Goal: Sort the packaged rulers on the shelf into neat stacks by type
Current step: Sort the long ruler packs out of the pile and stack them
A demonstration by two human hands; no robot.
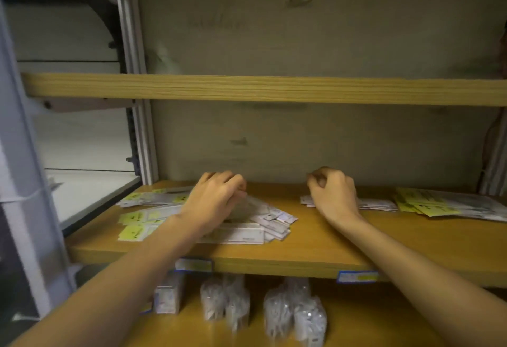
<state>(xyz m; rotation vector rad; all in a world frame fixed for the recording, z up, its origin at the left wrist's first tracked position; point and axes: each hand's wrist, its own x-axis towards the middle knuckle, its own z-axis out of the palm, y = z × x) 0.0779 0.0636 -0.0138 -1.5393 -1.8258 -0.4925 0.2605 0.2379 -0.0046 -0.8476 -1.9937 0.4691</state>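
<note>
Two bare forearms are reaching in over the front edge of the shelf, above clear bags sitting on the board below. The left hand is lying on the loose heap of packaged rulers at the left of the shelf, its fingers curling down onto a clear packet; whether they are actually pinching it is not something I can tell. The right hand is hovering at the near end of a small flat stack toward the middle, fingers bunched tight, apparently holding nothing. A third stack with yellow cards is lying at the far right of the shelf. The heap is fanning out unevenly and the packets look slick, so pulling one free could drag its neighbours toward the shelf edge or mix the types again.
</note>
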